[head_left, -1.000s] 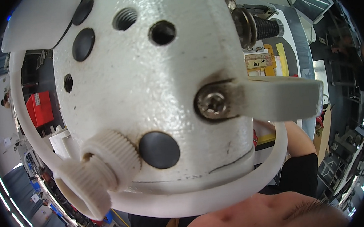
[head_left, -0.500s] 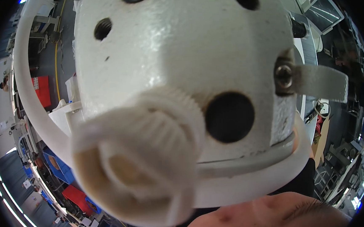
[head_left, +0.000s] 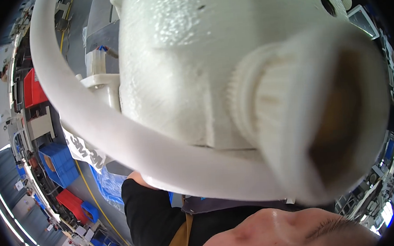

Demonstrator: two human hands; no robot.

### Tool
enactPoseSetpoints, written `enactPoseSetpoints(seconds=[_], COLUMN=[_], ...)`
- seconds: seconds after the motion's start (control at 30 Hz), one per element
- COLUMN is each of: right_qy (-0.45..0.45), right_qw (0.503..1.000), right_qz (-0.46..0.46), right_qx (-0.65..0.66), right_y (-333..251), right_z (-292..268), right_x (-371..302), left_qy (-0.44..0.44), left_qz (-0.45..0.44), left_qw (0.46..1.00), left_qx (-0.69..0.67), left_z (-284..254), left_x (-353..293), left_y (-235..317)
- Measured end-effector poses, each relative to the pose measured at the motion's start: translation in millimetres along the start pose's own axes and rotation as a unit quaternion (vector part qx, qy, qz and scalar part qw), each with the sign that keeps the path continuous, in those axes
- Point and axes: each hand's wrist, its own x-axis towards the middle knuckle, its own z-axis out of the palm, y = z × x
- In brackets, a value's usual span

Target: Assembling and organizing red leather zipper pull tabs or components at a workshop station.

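A large, glossy white housing (head_left: 181,92) fills most of the view, very close. It is rounded and has dark round holes (head_left: 328,6) near its upper right. A white ribbed knob (head_left: 268,95) with a wide, hollow, brownish end stands out from its lower right, blurred by nearness. Around the left and lower sides curves a smooth white band (head_left: 101,129). Past the band's lower edge shows a sliver of my left hand (head_left: 139,178) above a black sleeve (head_left: 151,217). Its fingers are hidden behind the white parts, so its grip cannot be seen. My right hand is out of view.
Left of the housing stand a white fitting (head_left: 105,86), blue crates (head_left: 58,162) and red bins (head_left: 34,88). A blue plastic bag (head_left: 107,184) lies below the fitting. A yellow line (head_left: 95,198) runs along the grey floor. Benches line the far left.
The housing and its knob have shifted right in view. The black disc and metal tab no longer show. My left sleeve and a bit of hand have appeared at the lower left.
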Motion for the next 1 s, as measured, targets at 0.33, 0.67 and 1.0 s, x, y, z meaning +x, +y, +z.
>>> enactPoseSetpoints(seconds=[0.33,0.67,1.0], right_qy=[0.007,0.005,0.013], right_qw=[0.999,1.0,0.998], right_qz=[-0.016,0.006,-0.036], right_qx=[0.037,0.015,0.057], right_y=[-1,-8,-4], right_z=[20,-2,21], right_x=[7,4,14], left_qy=[0.027,0.029,-0.048], left_qz=[-0.045,-0.017,-0.108], left_qw=[0.995,0.995,0.993], left_qx=[-0.083,-0.094,0.028], left_z=[8,11,-16], left_x=[-17,-9,-9], left_y=[1,4,15])
